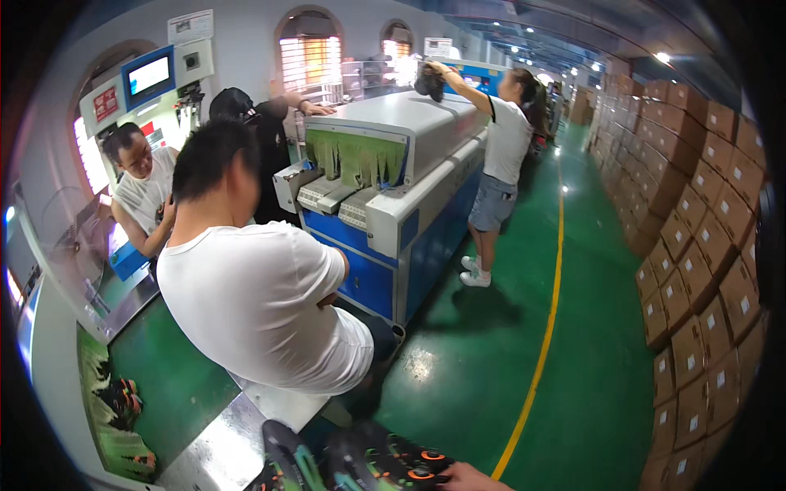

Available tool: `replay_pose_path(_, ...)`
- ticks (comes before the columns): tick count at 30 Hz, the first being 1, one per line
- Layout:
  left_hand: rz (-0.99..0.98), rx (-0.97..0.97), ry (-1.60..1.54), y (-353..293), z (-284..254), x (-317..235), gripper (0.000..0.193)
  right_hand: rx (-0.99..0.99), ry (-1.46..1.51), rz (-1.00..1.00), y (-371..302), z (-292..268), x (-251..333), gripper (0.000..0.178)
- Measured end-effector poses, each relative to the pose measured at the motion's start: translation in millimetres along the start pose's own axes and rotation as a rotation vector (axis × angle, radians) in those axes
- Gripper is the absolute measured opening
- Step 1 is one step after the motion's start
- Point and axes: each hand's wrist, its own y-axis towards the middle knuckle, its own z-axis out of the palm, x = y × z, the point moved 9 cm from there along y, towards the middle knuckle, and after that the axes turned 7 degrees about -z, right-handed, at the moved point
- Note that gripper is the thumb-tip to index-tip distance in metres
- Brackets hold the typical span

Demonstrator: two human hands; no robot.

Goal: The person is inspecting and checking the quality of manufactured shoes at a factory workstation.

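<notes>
Several black shoes [381, 460] with orange and green accents are bunched at the bottom edge, right in front of me. My right hand [473, 478] enters from below and grips the right side of these shoes; most of the hand is cut off by the frame edge. Another dark shoe [288, 458] with green trim stands just left of the bunch, beside the metal surface [217, 454]. My left hand does not show.
A person in a white shirt [254, 303] sits close ahead. Beyond is a blue-and-white conveyor machine [426, 204], with people around it. Stacked cartons [696, 270] line the right, past a yellow floor line [544, 352]. More shoes [123, 399] sit at a green-curtained opening on the left.
</notes>
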Motion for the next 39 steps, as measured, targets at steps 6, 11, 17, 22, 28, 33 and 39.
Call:
replay_pose_path(6,0.212,0.331,-0.079,16,141,-88,0.037,-0.439,-0.117,-0.050,-50,-138,-51,0.018)
replay_pose_path(11,0.323,0.424,0.315,86,234,-131,0.032,-0.808,0.021,-0.031,-39,-243,-78,0.020)
replay_pose_path(17,0.339,0.411,0.073,215,300,-216,0.022,-1.066,0.314,-0.252,26,-387,-67,0.023)
replay_pose_path(22,0.531,0.103,0.061,283,311,-347,0.014,-1.009,0.457,-0.619,98,-531,39,0.027)
replay_pose_path(28,0.967,-0.605,0.377,295,291,-533,0.018,-0.385,0.553,-0.892,256,-699,231,0.039)
replay_pose_path(33,1.039,-0.316,-0.536,343,285,-685,0.020,-0.530,-0.015,-0.942,401,-834,380,0.018)
replay_pose_path(39,0.742,-0.578,0.093,426,283,-885,0.036,-0.679,-1.255,-0.614,591,-937,488,0.021)
